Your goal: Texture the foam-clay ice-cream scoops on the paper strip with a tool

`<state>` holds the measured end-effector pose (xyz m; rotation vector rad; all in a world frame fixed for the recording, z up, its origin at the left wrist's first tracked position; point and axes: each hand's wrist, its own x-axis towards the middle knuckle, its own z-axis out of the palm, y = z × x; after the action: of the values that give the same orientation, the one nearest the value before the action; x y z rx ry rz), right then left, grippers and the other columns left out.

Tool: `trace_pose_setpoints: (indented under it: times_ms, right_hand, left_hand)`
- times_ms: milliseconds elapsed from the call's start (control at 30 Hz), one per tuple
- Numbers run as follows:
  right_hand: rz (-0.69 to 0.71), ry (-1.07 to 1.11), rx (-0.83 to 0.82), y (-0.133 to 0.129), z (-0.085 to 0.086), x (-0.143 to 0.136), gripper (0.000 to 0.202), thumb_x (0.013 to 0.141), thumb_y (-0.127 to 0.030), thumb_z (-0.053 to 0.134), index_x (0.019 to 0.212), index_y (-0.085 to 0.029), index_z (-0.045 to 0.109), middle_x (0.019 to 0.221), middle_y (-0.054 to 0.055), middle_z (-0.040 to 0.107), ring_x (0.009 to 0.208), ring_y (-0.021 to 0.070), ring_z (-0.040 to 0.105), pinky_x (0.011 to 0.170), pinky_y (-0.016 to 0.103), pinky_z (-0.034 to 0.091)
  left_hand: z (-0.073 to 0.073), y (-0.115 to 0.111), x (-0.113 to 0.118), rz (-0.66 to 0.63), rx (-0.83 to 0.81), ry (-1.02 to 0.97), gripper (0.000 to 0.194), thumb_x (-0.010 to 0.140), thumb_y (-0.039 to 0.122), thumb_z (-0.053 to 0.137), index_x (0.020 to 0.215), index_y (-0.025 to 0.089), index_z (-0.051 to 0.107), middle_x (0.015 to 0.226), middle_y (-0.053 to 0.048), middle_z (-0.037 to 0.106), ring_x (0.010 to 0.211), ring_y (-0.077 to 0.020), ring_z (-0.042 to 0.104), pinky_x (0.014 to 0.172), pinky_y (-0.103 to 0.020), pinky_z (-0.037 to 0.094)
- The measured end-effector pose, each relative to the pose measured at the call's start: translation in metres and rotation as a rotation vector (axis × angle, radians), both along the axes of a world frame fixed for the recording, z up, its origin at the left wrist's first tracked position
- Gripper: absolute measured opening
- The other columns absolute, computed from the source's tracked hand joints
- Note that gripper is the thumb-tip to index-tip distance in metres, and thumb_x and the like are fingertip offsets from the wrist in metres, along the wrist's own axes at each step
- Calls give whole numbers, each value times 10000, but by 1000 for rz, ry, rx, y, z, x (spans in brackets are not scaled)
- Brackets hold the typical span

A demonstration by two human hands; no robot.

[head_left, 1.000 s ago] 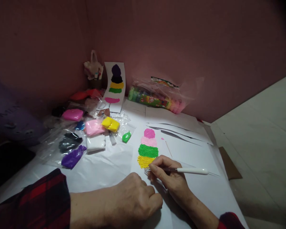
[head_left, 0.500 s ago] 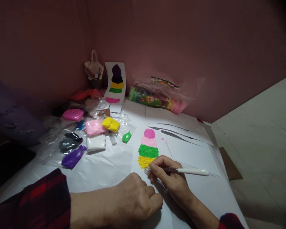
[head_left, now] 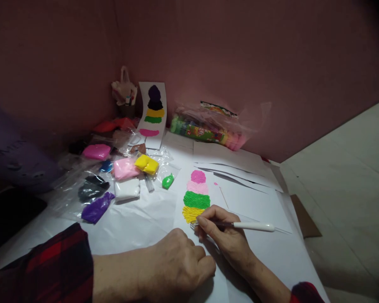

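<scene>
My right hand [head_left: 225,235] pinches a clay modelling tool [head_left: 254,226] with a white handle, a forked metal tip at its left end and a thin needle at its right. The forked tip is at the lower edge of a yellow clay band [head_left: 191,213]. Above that band, green clay [head_left: 196,200], pale pink clay [head_left: 198,187] and bright pink clay [head_left: 198,176] are stacked on white paper [head_left: 240,202], their surfaces grooved. Closed into a fist, my left hand [head_left: 180,263] rests on the paper below the yellow band; its palm side is hidden.
Bagged clay lumps, among them purple [head_left: 97,208], white [head_left: 127,189] and yellow [head_left: 147,164], lie to the left. A card with coloured clay bands [head_left: 154,118] leans on the wall beside a clay package [head_left: 205,130]. A thin stick [head_left: 223,197] lies right of the stack.
The tool in my right hand has shifted very slightly to the left, its forked tip staying by the yellow clay's lower edge. My left hand has not visibly moved.
</scene>
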<state>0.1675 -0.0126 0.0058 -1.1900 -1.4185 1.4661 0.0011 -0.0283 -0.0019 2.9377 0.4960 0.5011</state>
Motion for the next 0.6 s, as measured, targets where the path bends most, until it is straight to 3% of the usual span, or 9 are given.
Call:
trace_pose_setpoints:
  times_ms: [300, 600]
  right_hand:
    - [28, 7, -7, 2, 2, 0, 225, 822, -375, 728, 750, -163, 699, 620, 23, 677, 579, 145, 635, 575, 262, 511]
    - [-30, 16, -55, -1, -3, 0, 193, 817, -378, 740, 812, -186, 715, 709, 27, 720, 635, 142, 658, 604, 254, 517]
  left_hand:
    - [-3, -1, 0, 11, 27, -51, 131, 712, 85, 546, 735, 187, 467, 578, 32, 563, 435, -139, 499, 350, -335, 328]
    - [-5, -1, 1, 22, 40, -58, 145, 688, 83, 537, 734, 189, 451, 588, 35, 572, 434, -126, 497, 354, -323, 309]
